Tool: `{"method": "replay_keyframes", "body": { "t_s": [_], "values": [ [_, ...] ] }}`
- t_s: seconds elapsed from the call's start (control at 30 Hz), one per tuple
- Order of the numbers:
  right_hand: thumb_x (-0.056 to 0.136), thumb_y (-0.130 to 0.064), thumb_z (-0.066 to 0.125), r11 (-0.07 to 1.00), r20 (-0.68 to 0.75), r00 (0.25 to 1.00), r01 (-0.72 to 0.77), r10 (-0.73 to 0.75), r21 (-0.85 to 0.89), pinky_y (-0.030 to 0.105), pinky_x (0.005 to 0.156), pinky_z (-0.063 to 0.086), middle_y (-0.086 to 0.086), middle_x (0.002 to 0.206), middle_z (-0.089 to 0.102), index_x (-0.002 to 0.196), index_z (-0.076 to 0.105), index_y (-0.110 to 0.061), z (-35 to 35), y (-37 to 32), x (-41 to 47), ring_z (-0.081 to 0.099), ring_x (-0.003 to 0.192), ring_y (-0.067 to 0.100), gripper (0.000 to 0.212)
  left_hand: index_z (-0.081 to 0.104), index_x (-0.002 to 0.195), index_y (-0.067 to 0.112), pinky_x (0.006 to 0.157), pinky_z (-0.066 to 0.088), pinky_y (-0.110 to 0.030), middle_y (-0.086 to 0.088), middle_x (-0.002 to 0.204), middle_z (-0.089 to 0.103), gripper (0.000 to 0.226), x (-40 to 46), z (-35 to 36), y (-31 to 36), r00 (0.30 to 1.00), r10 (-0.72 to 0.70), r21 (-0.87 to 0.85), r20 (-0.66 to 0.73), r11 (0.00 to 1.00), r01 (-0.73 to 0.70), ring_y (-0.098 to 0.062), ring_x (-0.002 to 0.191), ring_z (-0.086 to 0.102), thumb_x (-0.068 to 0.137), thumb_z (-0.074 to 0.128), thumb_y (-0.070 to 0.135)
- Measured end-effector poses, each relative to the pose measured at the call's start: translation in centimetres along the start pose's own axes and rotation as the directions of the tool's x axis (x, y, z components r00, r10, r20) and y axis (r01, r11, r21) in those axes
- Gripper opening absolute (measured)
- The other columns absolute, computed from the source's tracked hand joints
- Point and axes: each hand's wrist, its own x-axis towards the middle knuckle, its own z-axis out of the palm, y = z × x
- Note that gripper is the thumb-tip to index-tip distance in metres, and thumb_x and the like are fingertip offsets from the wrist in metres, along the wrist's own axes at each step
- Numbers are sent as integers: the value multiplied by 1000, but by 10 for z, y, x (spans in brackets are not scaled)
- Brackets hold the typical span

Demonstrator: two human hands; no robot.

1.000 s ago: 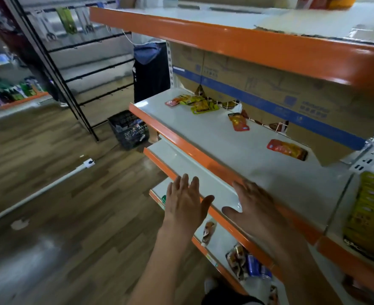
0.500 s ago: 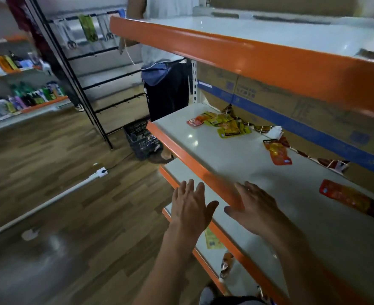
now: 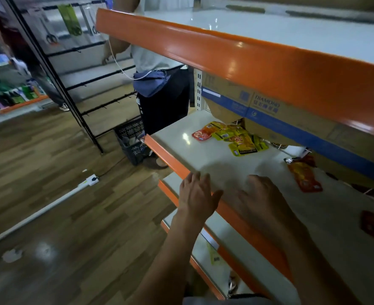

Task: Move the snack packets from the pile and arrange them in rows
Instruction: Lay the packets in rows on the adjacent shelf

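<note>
Both hands, left and right, flat and empty over near shelf. Snack packet pile far left, untouched. No rows formed yet.

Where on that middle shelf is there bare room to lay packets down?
The widest bare patch of the shelf lies between its orange front lip, the pile of packets at the far end and the single red packet. More bare surface runs nearer the camera, beyond the right hand. It is crowded at the back, under the cardboard boxes.

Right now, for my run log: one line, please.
left hand: open, empty | right hand: open, over shelf | packet pile: untouched
</note>
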Motion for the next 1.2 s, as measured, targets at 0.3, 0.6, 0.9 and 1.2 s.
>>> {"method": "replay_keyframes", "body": {
  "t_s": [0.3, 0.6, 0.9, 1.2],
  "values": [
    [89, -40, 64, 977, -274, 945, -139, 180, 162, 43, 99, 44, 15, 125, 59, 126, 59, -11, 21, -27, 84, 54, 117, 33, 47, 54, 127, 12, 100, 43, -40, -10, 124, 58, 56, 113, 11, -33, 979, 201, -17, 44, 979, -201, -30, 120, 52, 93, 52, 56],
    [93, -50, 54, 964, -311, 914, -265, 262, 31, 46, 117, 18, 9, 161, 18, 155, 20, -20, 40, -48, 151, 17, 148, 32, 77, 60, 128, 9, 97, 47, -47, -16, 124, 63, 58, 202, 37, -37, 929, 348, -193, -123, 910, -367, -37, 115, 57, 85, 52, 48],
    [80, -69, 51, 947, -319, 895, -321, 313, 27, 52, 116, 16, -4, 160, 20, 152, 23, -40, 50, -43, 172, 14, 147, 32, 83, 41, 145, 33, 111, 36, -52, -4, 149, 48, 58, 247, 54, -26, 908, 418, -155, 4, 898, -413, -33, 135, 44, 90, 35, 52],
    [95, -33, 49, 921, -454, 826, -389, 335, -28, 43, 112, 26, 3, 145, 44, 137, 46, -29, 44, -50, 161, 35, 138, 28, 42, 49, 134, 18, 100, 43, -46, -11, 134, 58, 59, 240, 46, -28, 930, 366, -144, 38, 923, -358, -37, 120, 52, 86, 65, 48]
  ]
}}
